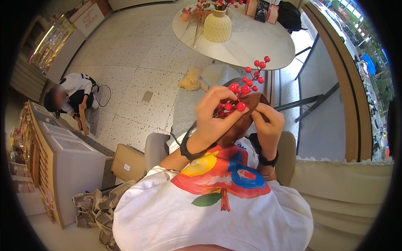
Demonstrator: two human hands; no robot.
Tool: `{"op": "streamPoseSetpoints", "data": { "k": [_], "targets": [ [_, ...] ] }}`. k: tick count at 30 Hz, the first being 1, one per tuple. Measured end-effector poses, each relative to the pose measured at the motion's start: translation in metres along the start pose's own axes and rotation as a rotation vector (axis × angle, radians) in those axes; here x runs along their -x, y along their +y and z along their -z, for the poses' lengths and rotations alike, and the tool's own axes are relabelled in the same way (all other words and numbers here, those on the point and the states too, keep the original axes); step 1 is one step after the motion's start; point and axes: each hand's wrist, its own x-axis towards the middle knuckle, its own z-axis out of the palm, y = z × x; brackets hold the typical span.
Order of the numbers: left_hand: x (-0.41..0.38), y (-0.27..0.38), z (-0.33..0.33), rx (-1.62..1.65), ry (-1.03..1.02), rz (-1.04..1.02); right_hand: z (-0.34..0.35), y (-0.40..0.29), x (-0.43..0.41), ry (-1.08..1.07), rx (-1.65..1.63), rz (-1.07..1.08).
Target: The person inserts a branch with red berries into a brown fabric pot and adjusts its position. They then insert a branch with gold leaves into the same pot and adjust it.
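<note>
My left hand (215,114) grips a sprig of glossy red artificial berries (245,89), its fingers bent around the lower berries. The sprig's tip points up and away from me. Beside it, my right hand (267,120) pinches the edge of a piece of brown cloth (240,127), which hangs between both hands in front of my chest. My left thumb lies at the cloth's edge, near a large berry. The lower end of the sprig is hidden by my left hand and the cloth. Each wrist bears a black band.
A round white table (257,47) ahead bears a cream ribbed vase (217,26) with berry sprigs and a phone (262,11). A teddy bear (191,81) is near its base. At left, a person (73,94) crouches beside a counter; a cardboard box (128,161) stands nearer me.
</note>
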Motion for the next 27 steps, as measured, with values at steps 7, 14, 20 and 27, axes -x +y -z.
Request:
{"op": "streamPoseSetpoints", "data": {
  "k": [7,14,20,27],
  "targets": [
    [-0.003,-0.008,-0.002,-0.025,0.086,-0.036,0.001,0.010,0.003,0.025,-0.133,-0.067],
    [-0.014,0.000,0.004,0.031,-0.117,-0.197,0.006,0.014,0.007,0.207,-0.351,-0.085],
    [-0.010,0.005,0.001,-0.025,-0.241,-0.299,0.009,0.008,0.002,0.037,-0.160,0.089],
    [-0.006,0.002,-0.004,0.001,-0.214,-0.318,0.013,0.009,-0.003,0.037,-0.139,0.133]
  ]
}}
